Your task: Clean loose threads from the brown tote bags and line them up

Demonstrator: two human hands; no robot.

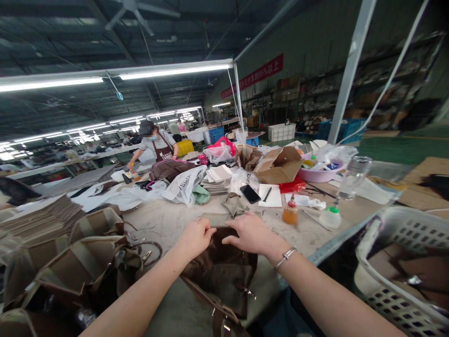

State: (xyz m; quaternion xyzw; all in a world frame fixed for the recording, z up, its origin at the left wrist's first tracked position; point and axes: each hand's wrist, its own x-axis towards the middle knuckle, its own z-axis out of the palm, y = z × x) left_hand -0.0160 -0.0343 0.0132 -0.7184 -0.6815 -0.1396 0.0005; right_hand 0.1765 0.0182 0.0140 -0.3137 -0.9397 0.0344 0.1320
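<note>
Likely light, supple bag (228,277): its rim (219,228) suited holding; left hand (197,235) pinched it, right hand (253,232) lay half-curled, hold unclear.

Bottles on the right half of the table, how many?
3: one with orange liquid past the right hand, a green-collared one to its right, a tall clear one behind that. Clutter may hide more.

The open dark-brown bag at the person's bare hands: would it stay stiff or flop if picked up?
The bag would probably flop a little, since its brown lining looks creased. Its near rim may hold some shape, as that edge looks fairly thick. The small silver metal clasp might swing on its narrow strap.
</note>
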